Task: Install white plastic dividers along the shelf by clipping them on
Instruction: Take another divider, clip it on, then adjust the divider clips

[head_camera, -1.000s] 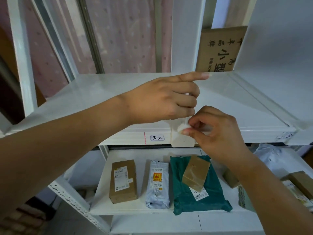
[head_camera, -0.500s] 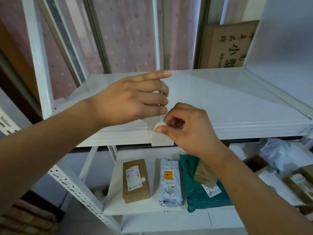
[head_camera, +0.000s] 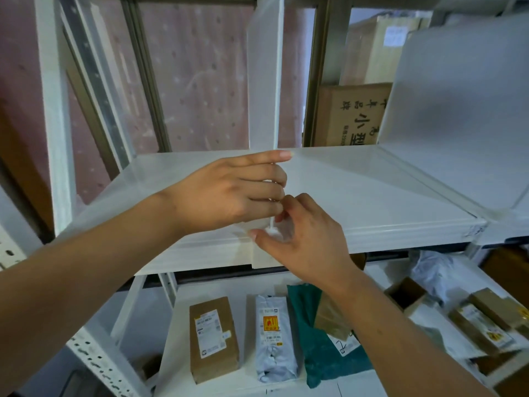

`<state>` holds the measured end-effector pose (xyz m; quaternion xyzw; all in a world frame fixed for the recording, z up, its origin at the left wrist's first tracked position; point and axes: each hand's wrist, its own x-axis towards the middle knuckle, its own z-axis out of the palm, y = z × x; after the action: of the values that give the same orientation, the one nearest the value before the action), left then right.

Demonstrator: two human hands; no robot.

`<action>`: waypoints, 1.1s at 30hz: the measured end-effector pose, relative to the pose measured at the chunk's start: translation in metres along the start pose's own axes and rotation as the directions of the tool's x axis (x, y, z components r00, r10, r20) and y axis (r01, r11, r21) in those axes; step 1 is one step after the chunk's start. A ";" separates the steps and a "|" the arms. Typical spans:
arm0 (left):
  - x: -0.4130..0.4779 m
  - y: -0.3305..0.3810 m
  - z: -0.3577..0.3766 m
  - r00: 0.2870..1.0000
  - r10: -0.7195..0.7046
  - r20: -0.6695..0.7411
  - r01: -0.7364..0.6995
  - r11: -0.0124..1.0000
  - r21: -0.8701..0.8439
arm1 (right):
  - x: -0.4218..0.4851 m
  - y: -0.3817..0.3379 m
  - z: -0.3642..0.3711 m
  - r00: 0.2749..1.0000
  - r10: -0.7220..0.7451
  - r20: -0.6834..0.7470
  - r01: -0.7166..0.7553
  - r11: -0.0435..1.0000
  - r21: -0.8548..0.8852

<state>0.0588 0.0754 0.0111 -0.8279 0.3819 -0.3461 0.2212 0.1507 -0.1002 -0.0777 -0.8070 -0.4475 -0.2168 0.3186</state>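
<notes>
Left hand (head_camera: 229, 193) grips the tall white plastic divider (head_camera: 262, 81). Right hand (head_camera: 303, 245) pinches its small white clip (head_camera: 272, 231). A slip could pop it off the white shelf (head_camera: 372, 190).

Bare left hand (head_camera: 226, 196) and bare right hand (head_camera: 306, 245): both uncovered. Bare forearms (head_camera: 86, 276): uncovered as far as the frame edge. Fingernails (head_camera: 284, 154): natural finish, pale tips, rounded outline.

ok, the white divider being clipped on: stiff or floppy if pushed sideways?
Probably light, slightly flexible: the divider looks thin and translucent. It stands straight, so likely holds shape. May tip unclipped: left hand steadies it, right hand pinches its base at the shelf edge.
</notes>
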 end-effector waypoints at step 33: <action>-0.003 0.027 0.013 0.993 -0.059 0.102 0.043 0.987 0.154 | -0.009 0.018 -0.022 0.988 -0.134 0.076 0.111 0.962 0.250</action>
<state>0.0540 0.0631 -0.0159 -0.8354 0.3207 -0.3352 0.2947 0.1608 -0.1281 -0.0736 -0.7414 -0.5340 -0.1419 0.3807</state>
